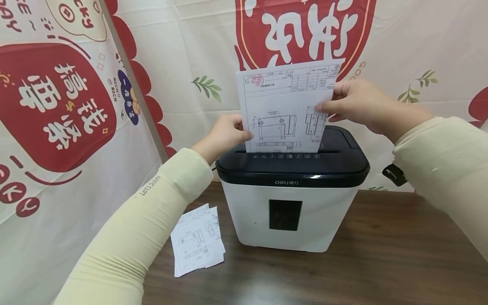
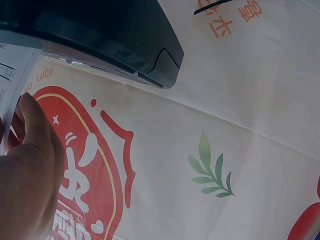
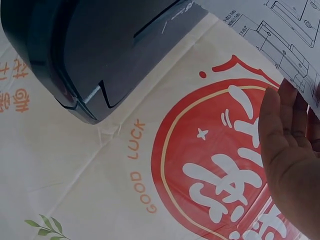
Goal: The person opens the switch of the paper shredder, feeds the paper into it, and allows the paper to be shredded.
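Note:
A sheet of paper printed with technical drawings stands upright, its lower edge at the slot of a paper shredder with a black top and white bin. My left hand pinches the sheet's left edge low down, close over the shredder top. Higher up, my right hand pinches the right edge between thumb and fingers. In the left wrist view the left hand holds the paper's edge beside the dark shredder top. The right wrist view has the right hand at the sheet's edge.
A small stack of similar printed sheets lies on the brown wooden table, left of the shredder. Behind hangs a pale cloth with red prints and green leaves. A black object shows by the right sleeve.

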Tool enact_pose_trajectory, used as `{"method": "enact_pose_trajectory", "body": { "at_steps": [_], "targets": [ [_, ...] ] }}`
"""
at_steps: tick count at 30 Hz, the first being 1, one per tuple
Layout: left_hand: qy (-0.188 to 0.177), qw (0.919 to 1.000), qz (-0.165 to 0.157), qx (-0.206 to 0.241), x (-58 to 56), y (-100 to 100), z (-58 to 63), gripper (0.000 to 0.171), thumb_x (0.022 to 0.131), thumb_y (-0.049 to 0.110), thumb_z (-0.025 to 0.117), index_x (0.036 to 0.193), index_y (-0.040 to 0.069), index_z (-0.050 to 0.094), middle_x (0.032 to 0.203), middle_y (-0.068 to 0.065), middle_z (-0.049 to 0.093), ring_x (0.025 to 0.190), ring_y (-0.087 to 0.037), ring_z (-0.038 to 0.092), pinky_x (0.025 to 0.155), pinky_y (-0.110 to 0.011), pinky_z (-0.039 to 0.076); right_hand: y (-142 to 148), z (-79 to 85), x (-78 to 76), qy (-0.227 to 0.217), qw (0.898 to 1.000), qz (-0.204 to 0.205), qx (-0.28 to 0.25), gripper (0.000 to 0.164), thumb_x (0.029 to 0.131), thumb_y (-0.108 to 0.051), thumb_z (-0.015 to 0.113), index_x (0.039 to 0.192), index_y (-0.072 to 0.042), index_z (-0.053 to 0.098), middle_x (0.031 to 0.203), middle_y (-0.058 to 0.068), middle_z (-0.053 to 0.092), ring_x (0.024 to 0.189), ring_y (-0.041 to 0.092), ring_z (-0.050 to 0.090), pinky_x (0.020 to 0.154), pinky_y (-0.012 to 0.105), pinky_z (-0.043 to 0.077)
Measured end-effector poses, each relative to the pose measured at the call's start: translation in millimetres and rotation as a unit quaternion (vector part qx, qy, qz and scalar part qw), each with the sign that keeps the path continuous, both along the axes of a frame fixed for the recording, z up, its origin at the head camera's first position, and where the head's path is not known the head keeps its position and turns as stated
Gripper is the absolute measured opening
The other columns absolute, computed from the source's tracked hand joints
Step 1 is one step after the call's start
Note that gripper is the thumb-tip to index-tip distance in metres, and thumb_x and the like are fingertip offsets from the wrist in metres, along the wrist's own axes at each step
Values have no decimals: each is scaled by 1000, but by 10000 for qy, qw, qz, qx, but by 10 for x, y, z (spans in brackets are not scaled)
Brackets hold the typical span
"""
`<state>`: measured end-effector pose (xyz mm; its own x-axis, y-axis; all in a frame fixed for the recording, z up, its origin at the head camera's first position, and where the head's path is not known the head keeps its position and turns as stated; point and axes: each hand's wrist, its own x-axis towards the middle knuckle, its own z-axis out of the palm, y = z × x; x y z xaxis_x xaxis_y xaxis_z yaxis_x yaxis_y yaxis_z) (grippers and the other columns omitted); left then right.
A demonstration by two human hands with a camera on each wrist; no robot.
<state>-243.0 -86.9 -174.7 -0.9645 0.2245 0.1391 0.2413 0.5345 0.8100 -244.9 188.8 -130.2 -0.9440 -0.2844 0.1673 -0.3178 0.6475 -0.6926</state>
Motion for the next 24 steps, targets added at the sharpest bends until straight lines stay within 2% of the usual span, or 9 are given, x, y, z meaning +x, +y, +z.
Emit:
{"method": "enact_pose_trajectory", "body": {
  "at_steps": [4, 10, 18, 24],
  "targets": [
    [7, 10000, 28, -5, -9, 7, -19, 28, 90, 3, 62, 118, 5, 65, 110, -9, 68, 100, -20, 63, 82, -33, 50, -8, -29, 2, 2, 10000, -11, -58, 54, 92, -27, 65, 140, -9, 50, 133, 17, 57, 97, 17, 66, 80, 33, 56],
    [4, 10000, 33, 24, -10, 12, -23, 28, 90, 2, 62, 118, 5, 65, 111, -9, 69, 103, -21, 63, 87, -36, 51, -11, -50, 2, -52, 10000, -22, -50, 56, 91, -29, 66, 142, -11, 49, 135, 15, 56, 105, 24, 64, 90, 47, 51],
    [23, 10000, 52, -79, -21, 30, -31, 28, 91, 5, 63, 119, 4, 64, 112, -9, 67, 103, -22, 62, 89, -37, 50, -16, -61, -7, -129, 9999, 21, 50, 56, 91, -28, 66, 141, -8, 49, 134, 18, 55, 106, 28, 64, 87, 43, 53],
    [40, 9998, 55, -167, -35, 48, -45, 28, 91, 5, 62, 119, 3, 63, 112, -10, 67, 101, -23, 62, 87, -36, 51, -13, -80, -14, -153, 9999, 26, 56, 56, 90, -30, 67, 139, -8, 51, 135, 17, 55, 109, 30, 61, 90, 46, 51]
  ]
}}
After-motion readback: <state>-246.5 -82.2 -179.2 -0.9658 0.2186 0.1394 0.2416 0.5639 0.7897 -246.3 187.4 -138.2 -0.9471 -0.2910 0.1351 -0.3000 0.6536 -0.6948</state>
